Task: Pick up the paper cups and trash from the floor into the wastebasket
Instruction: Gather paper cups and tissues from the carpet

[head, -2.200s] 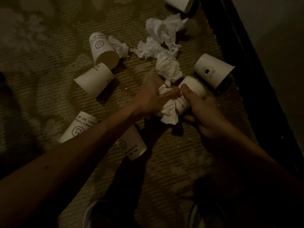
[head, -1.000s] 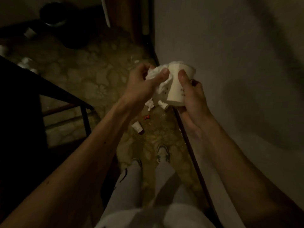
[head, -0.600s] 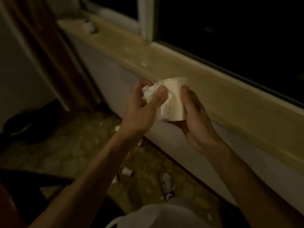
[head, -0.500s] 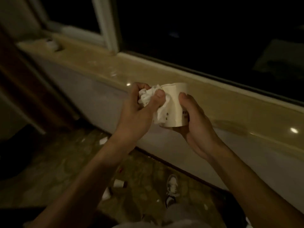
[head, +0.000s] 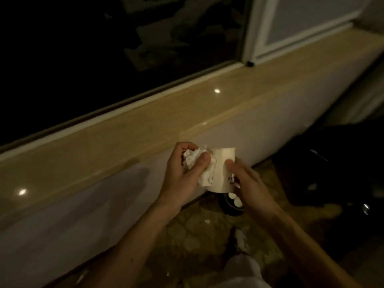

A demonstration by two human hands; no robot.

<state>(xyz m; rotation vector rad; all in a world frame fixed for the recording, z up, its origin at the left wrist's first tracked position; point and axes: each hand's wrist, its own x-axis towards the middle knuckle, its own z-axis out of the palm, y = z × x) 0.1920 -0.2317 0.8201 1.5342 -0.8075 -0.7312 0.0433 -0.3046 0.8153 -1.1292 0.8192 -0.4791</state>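
Observation:
My left hand (head: 182,175) grips a crumpled white tissue (head: 194,160) in front of my chest. Beside it my right hand (head: 249,183) holds a white paper cup (head: 223,165) with dark print, its mouth up. Tissue and cup touch each other. Below the cup, on the floor by the wall, stands a dark round wastebasket (head: 228,206), mostly hidden by my right hand, with white pieces (head: 234,199) visible inside it.
A beige window sill (head: 124,146) runs across the view above a white wall (head: 62,215), with dark glass behind. The patterned floor (head: 197,246) lies below. Dark objects (head: 332,163) sit at the right. My shoe (head: 241,240) is on the floor beneath my hands.
I have stood up from the littered floor with the tissue and cup and turned right along the window sill. The dark wastebasket has come into view under my hands.

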